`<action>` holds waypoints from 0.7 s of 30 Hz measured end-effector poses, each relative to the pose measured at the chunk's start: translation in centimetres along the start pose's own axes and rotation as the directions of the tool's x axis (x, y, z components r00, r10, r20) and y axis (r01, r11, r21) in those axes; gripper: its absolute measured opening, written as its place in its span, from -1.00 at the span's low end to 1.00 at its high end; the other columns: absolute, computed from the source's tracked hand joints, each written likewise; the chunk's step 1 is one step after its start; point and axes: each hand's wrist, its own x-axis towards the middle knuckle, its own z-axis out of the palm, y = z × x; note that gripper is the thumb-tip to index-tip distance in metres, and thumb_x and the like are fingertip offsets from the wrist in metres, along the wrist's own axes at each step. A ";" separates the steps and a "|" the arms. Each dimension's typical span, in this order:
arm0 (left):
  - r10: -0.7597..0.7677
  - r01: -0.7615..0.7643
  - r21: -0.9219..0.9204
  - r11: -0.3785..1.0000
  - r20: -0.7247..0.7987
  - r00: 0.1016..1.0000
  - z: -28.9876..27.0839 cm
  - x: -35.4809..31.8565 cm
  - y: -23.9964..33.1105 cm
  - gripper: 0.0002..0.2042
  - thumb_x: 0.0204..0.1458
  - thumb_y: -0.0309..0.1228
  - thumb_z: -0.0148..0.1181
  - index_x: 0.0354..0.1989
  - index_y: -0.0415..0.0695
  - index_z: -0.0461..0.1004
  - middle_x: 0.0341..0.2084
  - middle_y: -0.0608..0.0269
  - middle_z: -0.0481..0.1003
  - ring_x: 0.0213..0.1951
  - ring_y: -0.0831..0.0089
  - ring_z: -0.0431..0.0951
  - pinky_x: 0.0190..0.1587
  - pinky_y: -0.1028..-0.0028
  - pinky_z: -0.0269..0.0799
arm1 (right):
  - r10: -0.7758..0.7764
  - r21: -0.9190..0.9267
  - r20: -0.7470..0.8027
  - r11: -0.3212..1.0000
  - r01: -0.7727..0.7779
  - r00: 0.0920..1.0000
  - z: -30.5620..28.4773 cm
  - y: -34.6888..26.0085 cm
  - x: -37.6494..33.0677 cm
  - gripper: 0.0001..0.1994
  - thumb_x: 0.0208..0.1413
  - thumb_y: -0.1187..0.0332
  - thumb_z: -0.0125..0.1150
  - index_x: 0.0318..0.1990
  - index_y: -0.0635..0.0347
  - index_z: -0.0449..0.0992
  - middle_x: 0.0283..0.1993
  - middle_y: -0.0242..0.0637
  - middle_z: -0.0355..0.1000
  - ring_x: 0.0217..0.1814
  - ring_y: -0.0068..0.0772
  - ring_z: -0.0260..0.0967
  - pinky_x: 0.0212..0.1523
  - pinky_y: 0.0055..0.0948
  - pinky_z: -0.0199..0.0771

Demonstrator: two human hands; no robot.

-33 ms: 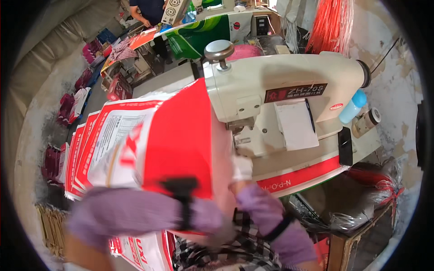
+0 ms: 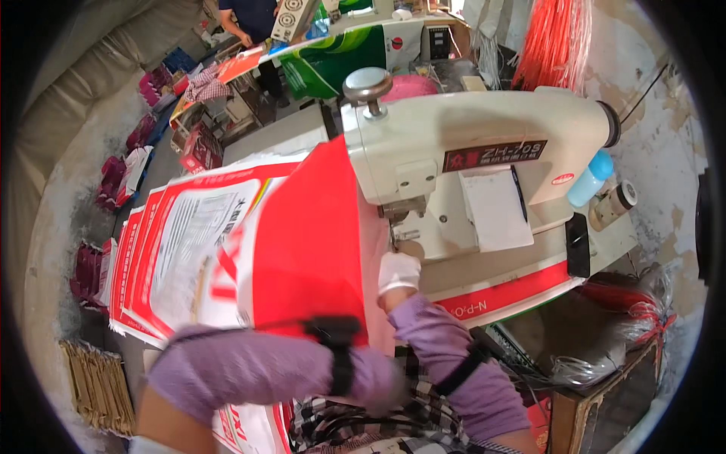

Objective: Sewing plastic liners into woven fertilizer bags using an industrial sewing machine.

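A red and white printed sack [image 2: 302,234] stands raised beside the needle end of a cream sewing machine [image 2: 446,125]. My right hand [image 2: 398,274], in a white glove, is closed at the sack's right edge, just below the needle area. Across the sack's near side reaches my left forearm in a purple sleeve. At its end my left hand [image 2: 387,387] is smeared by motion near the sack's lower edge, and its fingers cannot be made out. A stack of similar sacks [image 2: 136,265] lies to the left.
White paper and a pen [image 2: 519,189] rest against the machine. A black phone [image 2: 578,246], blue bottle [image 2: 591,178] and thread spool [image 2: 614,206] are at the right. Red strands [image 2: 552,45] hang behind. Another person [image 2: 253,23] stands at the far left.
My left forearm has shifted to the right, and the raised sack has moved slightly right with it. My right hand stays by the needle area and shows more clearly.
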 end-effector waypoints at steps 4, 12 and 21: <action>0.045 -0.032 0.109 0.994 -0.115 0.992 -1.3 0.2 3.4 -0.68 0.02 -0.27 0.08 -0.06 -0.11 0.44 -0.36 0.17 0.53 -0.35 0.27 0.56 -0.24 0.33 0.49 | 0.163 0.219 0.083 0.959 -0.178 0.983 1.1 1.1 0.7 -0.40 0.08 0.22 0.04 0.29 0.18 0.14 -0.23 -0.12 0.57 -0.23 -0.12 0.56 -0.23 -0.16 0.51; -0.339 0.443 0.276 0.853 -0.352 0.873 -0.6 -7.7 -10.8 -0.80 0.09 -0.34 0.03 -0.13 -0.07 0.41 -0.42 0.24 0.50 -0.42 0.29 0.55 -0.29 0.30 0.48 | 0.043 0.964 -0.116 0.246 0.102 0.992 3.9 -2.3 -13.6 -0.52 0.05 0.38 0.06 0.16 0.27 0.29 -0.07 0.02 0.46 -0.09 -0.02 0.43 -0.02 -0.31 0.41; -0.510 0.141 -0.654 0.744 -0.418 0.752 11.1 -5.8 -2.5 -0.90 0.06 -0.42 0.07 -0.27 -0.08 0.47 -0.25 0.17 0.45 -0.14 0.14 0.46 -0.10 0.27 0.39 | -0.053 0.982 -0.051 0.177 0.059 0.997 3.4 1.5 -15.5 -0.68 0.12 0.43 -0.02 0.01 0.37 0.35 -0.26 -0.10 0.47 -0.22 -0.37 0.45 -0.16 -0.37 0.42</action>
